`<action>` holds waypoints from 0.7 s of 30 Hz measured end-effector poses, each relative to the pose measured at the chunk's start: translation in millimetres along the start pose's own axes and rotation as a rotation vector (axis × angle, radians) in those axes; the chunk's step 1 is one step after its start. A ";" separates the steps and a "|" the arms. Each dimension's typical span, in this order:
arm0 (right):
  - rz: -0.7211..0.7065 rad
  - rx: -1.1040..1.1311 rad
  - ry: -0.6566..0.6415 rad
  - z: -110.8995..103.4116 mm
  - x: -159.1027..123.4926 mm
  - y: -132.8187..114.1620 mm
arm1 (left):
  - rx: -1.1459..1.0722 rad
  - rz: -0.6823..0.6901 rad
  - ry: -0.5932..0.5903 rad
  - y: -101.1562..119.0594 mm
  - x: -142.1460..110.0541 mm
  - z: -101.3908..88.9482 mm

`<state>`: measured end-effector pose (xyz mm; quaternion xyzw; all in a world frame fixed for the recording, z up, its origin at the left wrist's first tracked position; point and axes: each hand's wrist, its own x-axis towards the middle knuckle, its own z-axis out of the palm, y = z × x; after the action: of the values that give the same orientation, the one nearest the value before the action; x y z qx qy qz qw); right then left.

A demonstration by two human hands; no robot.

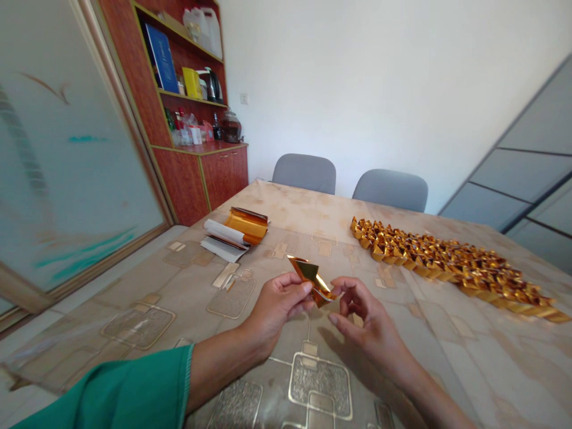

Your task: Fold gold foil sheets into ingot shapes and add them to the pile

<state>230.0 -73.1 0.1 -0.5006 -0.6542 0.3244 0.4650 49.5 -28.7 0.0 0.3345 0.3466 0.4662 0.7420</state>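
Observation:
A partly folded piece of shiny gold foil paper point(308, 271) is held above the table in front of me. My left hand point(279, 304) pinches its lower left part between thumb and fingers. At the paper's right end is my right hand point(361, 313), its fingers curved and its thumb spread away from them. The right index fingertip is at the edge of the foil; whether it presses on it I cannot tell. Further left on the table lies a curled stack of gold foil sheets point(250, 225) with white undersides. Rows of folded gold foil pieces point(420, 253) stand at the right.
A patterned cloth covers the table point(277, 387). Two grey chairs point(304, 173) stand at its far side, before a white wall. A red-brown cabinet point(192, 179) with bottles and boxes on its shelves is at the back left, beside a frosted sliding door point(67, 167).

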 end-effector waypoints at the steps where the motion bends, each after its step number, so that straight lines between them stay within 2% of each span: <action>1: -0.002 -0.002 -0.006 -0.2 -0.7 -1.9 | 0.010 0.018 -0.004 0.3 -0.6 0.2; 5: -0.076 -0.049 -0.044 -0.9 -1.3 -8.2 | 0.041 0.042 -0.047 0.7 -2.8 1.2; 9: -0.136 -0.099 -0.050 -3.3 2.6 -8.1 | 0.011 -0.011 -0.052 0.0 -3.0 1.4; 15: -0.099 -0.015 -0.142 -5.8 3.5 -5.9 | -0.029 -0.041 -0.003 0.3 -1.3 1.0; 21: 0.020 0.065 -0.002 4.5 0.6 -1.6 | 0.014 -0.054 -0.036 -0.3 -4.5 3.1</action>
<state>225.2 -72.9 0.1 -0.4913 -0.6389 0.3505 0.4771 50.8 -33.5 2.4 0.3387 0.3452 0.4375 0.7581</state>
